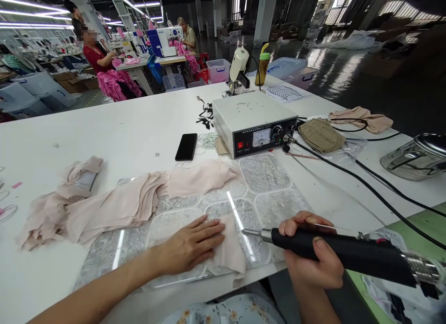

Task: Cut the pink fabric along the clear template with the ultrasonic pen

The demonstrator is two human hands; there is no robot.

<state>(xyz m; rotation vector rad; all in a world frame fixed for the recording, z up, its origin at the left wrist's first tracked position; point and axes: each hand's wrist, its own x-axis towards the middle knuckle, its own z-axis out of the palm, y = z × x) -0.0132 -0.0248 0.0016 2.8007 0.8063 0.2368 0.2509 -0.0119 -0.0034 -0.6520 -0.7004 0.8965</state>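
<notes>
My left hand (195,247) lies flat with fingers stretched out, pressing a small piece of pale pink fabric (232,247) onto a glossy marbled board (275,205). In my right hand (313,254) is a black hand-held cutter (334,249), gripped around its barrel. Its pointed metal tip is just right of the fabric piece, over the board; whether it touches cannot be seen. Beyond my left hand, a stack of pale pink fabric pieces (146,194) spreads across the board. Another pale pink bundle (52,212) rests at its left end.
A control box (254,122) with a dial stands behind the board, its black cable (334,163) running right. Nearby are a phone (186,147), a small white machine (239,66), a bottle (262,68), brown patterns (321,135) and a glass jar (414,156). Co-workers sit at sewing machines behind.
</notes>
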